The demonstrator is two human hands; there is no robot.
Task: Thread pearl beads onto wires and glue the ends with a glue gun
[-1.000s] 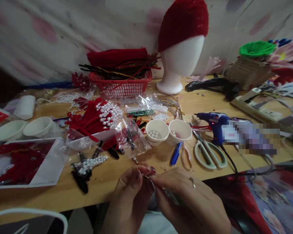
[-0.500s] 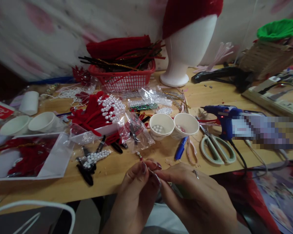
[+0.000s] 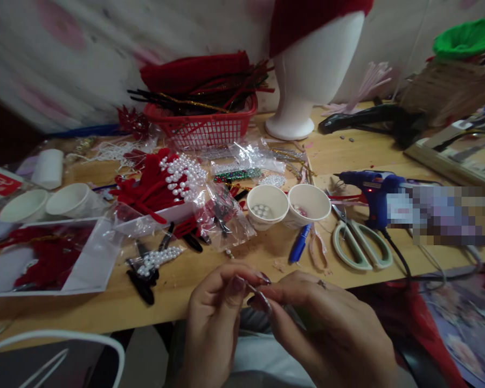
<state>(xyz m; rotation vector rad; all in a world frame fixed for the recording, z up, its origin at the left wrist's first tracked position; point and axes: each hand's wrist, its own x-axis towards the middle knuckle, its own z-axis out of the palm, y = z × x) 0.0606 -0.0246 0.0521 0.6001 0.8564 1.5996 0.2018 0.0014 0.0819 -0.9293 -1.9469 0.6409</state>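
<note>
I'm looking down on a crowded wooden table (image 3: pixel 242 269) set against a pale flowered wall. Starting at the far left, two empty paper cups (image 3: pixel 48 203) are sitting by a clear packet of red trim (image 3: pixel 48 258). Next to them a red bundle studded with pearls (image 3: pixel 165 183) is lying in front of a red basket (image 3: pixel 202 129) of wire stems, with a pearl hair clip (image 3: pixel 151 264) nearer the edge. Moving to the middle, two more cups (image 3: pixel 286 205) are standing close in, one showing pearls, probably so beads are in easy reach. Just below, my left hand (image 3: pixel 214 323) and right hand (image 3: pixel 331 334) are meeting over my lap, fingertips pinched narrow against each other; whatever small piece they're gripping is too hidden to name. Going right: a blue pen (image 3: pixel 299 243), pale green scissors (image 3: pixel 359 248), and a blue glue gun (image 3: pixel 367 188) lying with its red light on.
</note>
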